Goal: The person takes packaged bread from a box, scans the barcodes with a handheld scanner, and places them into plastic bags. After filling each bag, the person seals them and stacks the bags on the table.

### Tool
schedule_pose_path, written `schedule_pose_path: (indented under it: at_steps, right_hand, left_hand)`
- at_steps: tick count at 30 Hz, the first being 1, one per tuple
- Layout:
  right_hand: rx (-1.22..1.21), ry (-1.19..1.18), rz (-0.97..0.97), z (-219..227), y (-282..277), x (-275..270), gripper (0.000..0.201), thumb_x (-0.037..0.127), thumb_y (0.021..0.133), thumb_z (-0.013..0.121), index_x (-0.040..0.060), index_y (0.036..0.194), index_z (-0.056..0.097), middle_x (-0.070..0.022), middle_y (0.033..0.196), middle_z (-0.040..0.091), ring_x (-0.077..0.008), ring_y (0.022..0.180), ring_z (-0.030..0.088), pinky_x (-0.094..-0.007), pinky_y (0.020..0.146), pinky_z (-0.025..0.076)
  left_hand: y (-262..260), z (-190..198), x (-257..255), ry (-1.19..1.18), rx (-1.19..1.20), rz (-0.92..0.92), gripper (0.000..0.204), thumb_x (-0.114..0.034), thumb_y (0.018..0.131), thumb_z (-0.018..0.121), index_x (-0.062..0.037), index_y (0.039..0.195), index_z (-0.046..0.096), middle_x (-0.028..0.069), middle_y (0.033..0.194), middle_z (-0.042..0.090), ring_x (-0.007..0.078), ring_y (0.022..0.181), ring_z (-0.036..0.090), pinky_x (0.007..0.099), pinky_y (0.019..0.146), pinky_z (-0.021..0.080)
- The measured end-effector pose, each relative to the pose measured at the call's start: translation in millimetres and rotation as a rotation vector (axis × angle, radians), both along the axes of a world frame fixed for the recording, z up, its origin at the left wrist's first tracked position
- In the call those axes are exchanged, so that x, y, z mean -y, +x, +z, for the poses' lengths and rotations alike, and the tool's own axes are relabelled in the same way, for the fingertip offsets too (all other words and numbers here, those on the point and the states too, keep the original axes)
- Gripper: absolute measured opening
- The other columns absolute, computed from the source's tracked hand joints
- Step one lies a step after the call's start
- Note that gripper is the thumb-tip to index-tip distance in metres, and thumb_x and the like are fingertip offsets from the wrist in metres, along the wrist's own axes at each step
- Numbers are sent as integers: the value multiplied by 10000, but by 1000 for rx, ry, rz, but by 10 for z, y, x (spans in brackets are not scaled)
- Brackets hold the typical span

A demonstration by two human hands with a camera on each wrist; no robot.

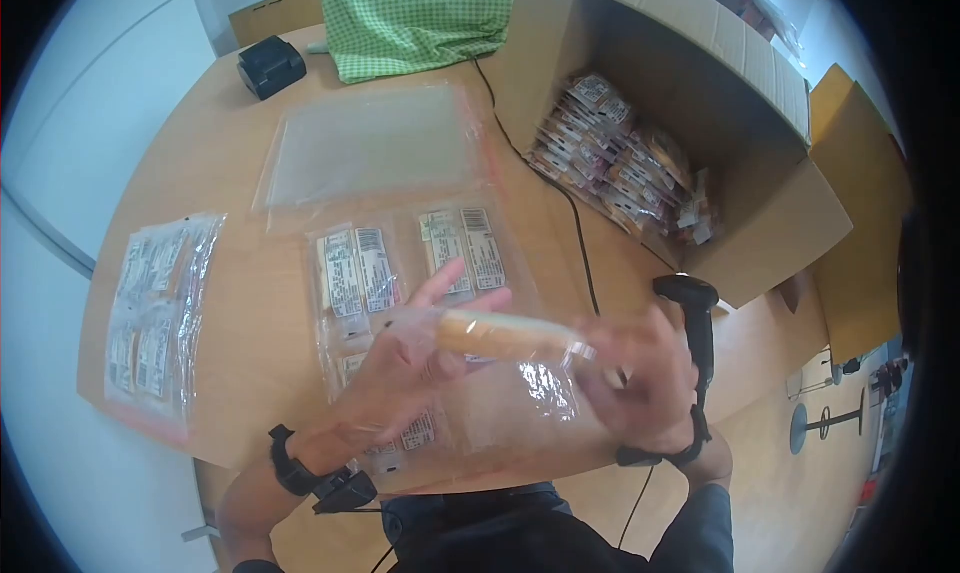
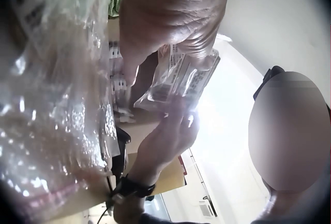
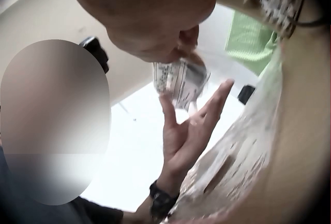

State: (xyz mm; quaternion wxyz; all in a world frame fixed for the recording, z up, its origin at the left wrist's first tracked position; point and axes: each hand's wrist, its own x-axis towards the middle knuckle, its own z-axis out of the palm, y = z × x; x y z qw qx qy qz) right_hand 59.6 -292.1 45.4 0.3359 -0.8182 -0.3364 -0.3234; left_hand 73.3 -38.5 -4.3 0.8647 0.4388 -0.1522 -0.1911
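A small clear packet point(image 1: 505, 337) with orange-tan contents and printed labels is held above the table between both hands. My right hand point(image 1: 645, 373) pinches its right end; in the head view this hand is blurred. My left hand point(image 1: 400, 373) has its fingers spread at the packet's left end, with the thumb near it. In the left wrist view the labelled packet point(image 2: 183, 79) lies by the left hand's fingertips. Below the hands, a large clear bag point(image 1: 520, 403) lies on the table, with several labelled packets point(image 1: 358, 270) on or in it.
A filled clear bag point(image 1: 155, 313) lies at the left. Clear sheets point(image 1: 370, 148) lie farther back, near a green checked cloth point(image 1: 420, 23) and black device point(image 1: 271, 67). An open cardboard box point(image 1: 780, 213) at the right holds many packets point(image 1: 620, 163); a black scanner point(image 1: 690, 318) stands nearby.
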Motion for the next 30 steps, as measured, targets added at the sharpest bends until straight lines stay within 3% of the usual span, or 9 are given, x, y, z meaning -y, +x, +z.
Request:
schedule_pose_path:
  at_steps: [3, 6, 8, 11, 13, 16, 22, 26, 30]
  right_hand:
    - [361, -65, 111, -20, -54, -39, 337, 29, 770, 824, 50, 1088, 714, -141, 1004, 753, -158, 654, 647, -256, 524, 467]
    - [527, -83, 1, 1, -15, -109, 314, 47, 793, 806, 67, 1095, 723, -139, 1024, 750, -145, 662, 641, -244, 513, 453]
    - [503, -316, 44, 33, -69, -238, 270, 119, 816, 804, 83, 1071, 720, -87, 1042, 735, -109, 730, 618, -235, 633, 468]
    - [498, -512, 113, -108, -65, -394, 293, 177, 823, 818, 83, 1084, 724, -107, 1126, 725, -141, 760, 619, -263, 702, 476]
    - [184, -359, 246, -46, -70, -375, 327, 198, 835, 825, 76, 1122, 726, -125, 1190, 709, -177, 834, 654, -291, 724, 490]
    - [121, -288, -17, 216, 17, -269, 370, 168, 818, 848, 62, 1149, 721, -136, 1263, 674, -219, 925, 683, -341, 782, 520]
    - [-521, 53, 154, 121, 331, -185, 426, 66, 818, 853, 71, 1219, 708, -177, 1457, 551, -272, 1029, 686, -353, 806, 590]
    - [-497, 43, 98, 41, 321, -169, 439, 54, 844, 837, 87, 1258, 694, -177, 1484, 530, -258, 1026, 690, -319, 789, 608]
    - [-473, 139, 191, -66, 313, -111, 589, 138, 873, 836, 40, 1389, 570, -188, 1512, 499, -249, 1088, 691, -321, 829, 606]
  left_hand:
    - [-48, 33, -17, 174, 71, 20, 1003, -436, 977, 719, 31, 1625, 113, 197, 1550, 459, 258, 1450, 447, 432, 1178, 420]
    - [-115, 99, -17, -68, -118, 65, 979, -475, 988, 693, 28, 1620, 140, 160, 1572, 444, 251, 1480, 401, 445, 1224, 352]
    - [-146, 46, -35, -250, 150, -146, 860, -442, 1029, 653, 25, 1602, 214, 142, 1551, 459, 217, 1453, 413, 412, 1218, 343]
    - [-124, 169, -135, 185, 56, -51, 584, -332, 1068, 615, 21, 1496, 433, 98, 1366, 601, 146, 1230, 572, 313, 1029, 478]
    - [-35, 195, -141, 353, 1, 4, 442, -278, 1083, 593, 24, 1402, 543, 42, 1205, 685, 93, 1039, 641, 263, 873, 532]
    - [-7, 323, -216, 483, 111, -99, 461, -282, 1083, 591, 24, 1423, 532, 58, 1227, 677, 103, 1065, 635, 276, 902, 529]
    - [115, 235, -133, 554, 209, -129, 497, -301, 1084, 584, 13, 1461, 509, 82, 1229, 677, 144, 1059, 649, 323, 897, 537]
    - [167, 225, -151, 659, 188, -147, 504, -324, 1087, 575, 6, 1462, 508, 117, 1217, 675, 145, 1051, 647, 346, 893, 538]
    - [100, 268, -108, 843, 443, 86, 503, -170, 1004, 650, 20, 1451, 520, 204, 1278, 666, 295, 1118, 684, 391, 960, 530]
